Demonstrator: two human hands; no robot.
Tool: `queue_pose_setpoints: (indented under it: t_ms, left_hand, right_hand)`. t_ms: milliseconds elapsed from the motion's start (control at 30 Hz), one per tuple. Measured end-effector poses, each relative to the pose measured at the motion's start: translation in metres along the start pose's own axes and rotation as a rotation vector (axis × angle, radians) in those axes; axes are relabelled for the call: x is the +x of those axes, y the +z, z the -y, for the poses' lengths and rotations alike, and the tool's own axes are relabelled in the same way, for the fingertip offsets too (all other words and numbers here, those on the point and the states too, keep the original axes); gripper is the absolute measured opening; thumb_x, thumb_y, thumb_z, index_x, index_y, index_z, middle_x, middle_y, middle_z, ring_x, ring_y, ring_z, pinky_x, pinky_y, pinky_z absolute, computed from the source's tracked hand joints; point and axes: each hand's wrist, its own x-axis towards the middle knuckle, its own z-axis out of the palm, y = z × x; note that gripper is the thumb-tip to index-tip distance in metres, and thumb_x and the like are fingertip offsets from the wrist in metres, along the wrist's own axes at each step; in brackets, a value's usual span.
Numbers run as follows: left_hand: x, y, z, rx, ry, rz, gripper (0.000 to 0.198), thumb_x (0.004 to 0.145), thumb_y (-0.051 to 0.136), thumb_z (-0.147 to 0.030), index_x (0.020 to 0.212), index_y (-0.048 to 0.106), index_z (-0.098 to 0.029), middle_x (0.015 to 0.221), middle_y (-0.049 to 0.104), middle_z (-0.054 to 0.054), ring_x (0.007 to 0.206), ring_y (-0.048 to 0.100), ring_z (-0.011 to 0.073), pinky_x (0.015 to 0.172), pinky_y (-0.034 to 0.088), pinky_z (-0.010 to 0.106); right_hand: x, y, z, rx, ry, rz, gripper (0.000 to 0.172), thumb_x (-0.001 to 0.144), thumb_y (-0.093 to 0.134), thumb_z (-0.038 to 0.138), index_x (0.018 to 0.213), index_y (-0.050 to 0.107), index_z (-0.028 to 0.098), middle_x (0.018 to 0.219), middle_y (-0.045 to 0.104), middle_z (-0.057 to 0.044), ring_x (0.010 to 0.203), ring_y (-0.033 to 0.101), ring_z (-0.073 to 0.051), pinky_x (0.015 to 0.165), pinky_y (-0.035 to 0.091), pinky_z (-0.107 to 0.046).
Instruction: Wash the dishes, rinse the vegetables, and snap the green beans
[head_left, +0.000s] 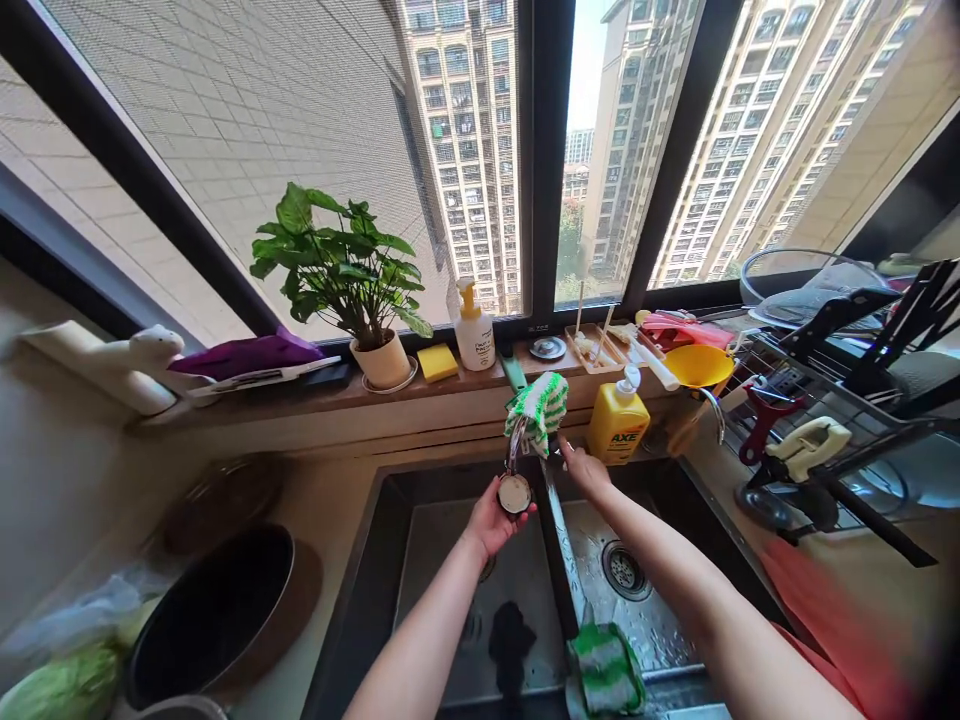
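My left hand (491, 520) holds a small round cup (515, 494) with a dark rim and a pale inside, directly under the spout of the faucet (516, 440). Its fingers curl around the cup, over the left sink basin (442, 570). A green-and-white striped cloth (538, 408) is draped over the top of the faucet. My right hand (583, 470) reaches to the faucet's handle (556, 446), its fingers closed at it and partly hidden. Another green-and-white cloth (606, 668) lies over the near end of the sink divider (562, 550).
A yellow dish soap bottle (619, 420) stands behind the right basin (660, 610). Along the sill are a potted plant (381, 362), a yellow sponge (437, 363) and a white pump bottle (474, 335). A dish rack (862, 400) is at right, a large dark pot (225, 610) at left.
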Motion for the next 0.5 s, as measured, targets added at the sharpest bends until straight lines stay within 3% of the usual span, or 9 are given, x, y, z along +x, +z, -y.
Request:
queue_pose_setpoints:
  t_ms: [300, 500]
  left_hand:
    - [0.012, 0.019, -0.006, 0.093, 0.03, -0.079, 0.041, 0.087, 0.041, -0.041, 0.123, 0.046, -0.022, 0.083, 0.066, 0.006, 0.064, 0.065, 0.0216, 0.045, 0.045, 0.023]
    - [0.012, 0.021, -0.006, 0.108, 0.04, -0.086, 0.043, 0.087, 0.042, -0.042, 0.126, 0.043, -0.024, 0.084, 0.066, 0.006, 0.062, 0.065, 0.021, 0.044, 0.045, 0.023]
  right_hand:
    - [0.013, -0.006, -0.02, -0.082, -0.188, 0.061, 0.059, 0.086, 0.032, 0.007, 0.141, 0.021, 0.027, 0.104, 0.061, -0.017, 0.089, 0.064, -0.026, 0.072, 0.047, -0.034]
    - [0.02, -0.006, -0.029, -0.128, -0.269, 0.074, 0.061, 0.086, 0.033, 0.007, 0.141, 0.019, 0.027, 0.105, 0.061, -0.016, 0.09, 0.064, -0.027, 0.07, 0.046, -0.032]
